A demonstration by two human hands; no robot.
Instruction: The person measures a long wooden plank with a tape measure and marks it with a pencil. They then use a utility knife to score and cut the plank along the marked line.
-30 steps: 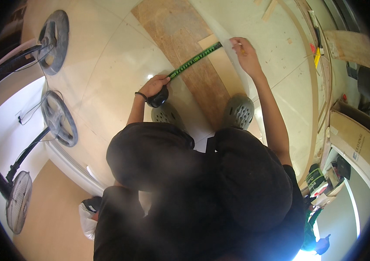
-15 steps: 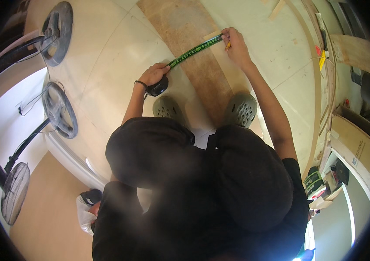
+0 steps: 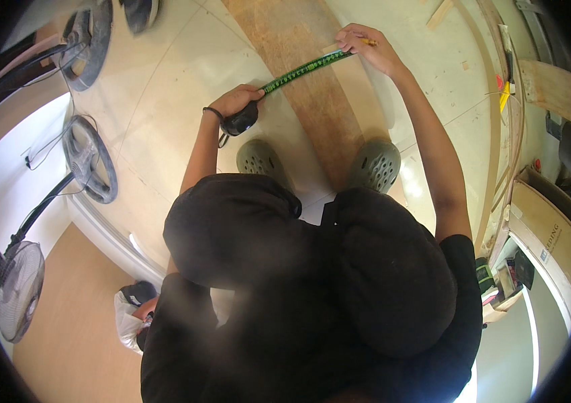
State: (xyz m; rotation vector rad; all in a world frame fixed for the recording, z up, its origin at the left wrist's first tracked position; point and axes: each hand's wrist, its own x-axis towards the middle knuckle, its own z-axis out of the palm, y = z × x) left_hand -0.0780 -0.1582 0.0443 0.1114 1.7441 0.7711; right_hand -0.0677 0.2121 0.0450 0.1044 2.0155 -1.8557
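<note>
My left hand [image 3: 237, 101] is closed around a black tape measure [image 3: 240, 119] with a wrist strap looped at my wrist. Its green blade [image 3: 309, 68] stretches up to the right, across a long brown wooden board [image 3: 309, 101] lying on the floor. At the blade's far end, beyond the board's right edge, my right hand [image 3: 376, 52] has its fingers bent over the blade. A yellow pencil [image 3: 368, 41] is tucked in that hand, its end poking out to the right. Whether the fingertips pinch the blade or rest on it is hard to see.
My clogs [image 3: 376, 166] stand on either side of the board. Two round fan bases [image 3: 89, 159] are at the left. A yellow-handled tool [image 3: 505, 96], wood strips and a cardboard box [image 3: 547, 228] line the right. Another person [image 3: 136, 312] is low left; a dark shoe [image 3: 140, 13] shows at top left.
My right hand has shifted slightly up and right and turned, so the pencil now points right instead of down. A dark shoe has come into view at top left. The tape still spans the board.
</note>
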